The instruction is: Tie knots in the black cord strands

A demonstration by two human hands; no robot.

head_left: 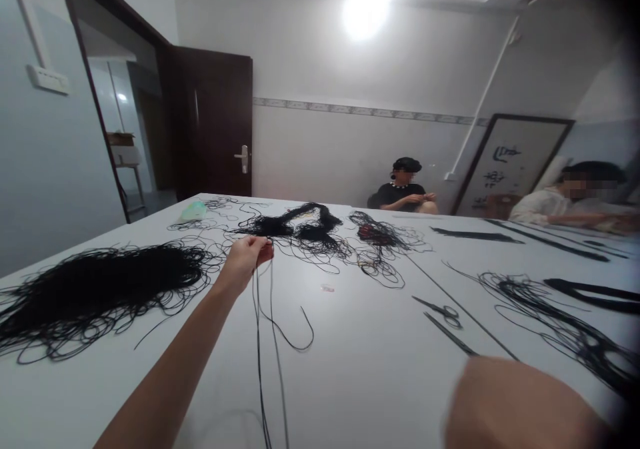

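Observation:
My left hand (254, 252) is raised over the middle of the table, thumb and fingers pinched on thin black cords (259, 342). The cords hang down past the bottom edge of the view; one loose end curls to the right. At the lower right a blurred piece of bare skin, probably part of my right arm, fills the corner; no right fingers show. Left of my left hand lies a large pile of black cord (115, 276). Just beyond it are tangled black cord bundles (317, 229).
Scissors (443, 312) and a dark pointed tool (450, 334) lie at right, near a table seam. A small label (327, 288), a red-and-black bundle (370, 234), loose cord hanks (565, 326) and a pale green item (194, 211) rest on the white table (350, 362). Two people sit beyond.

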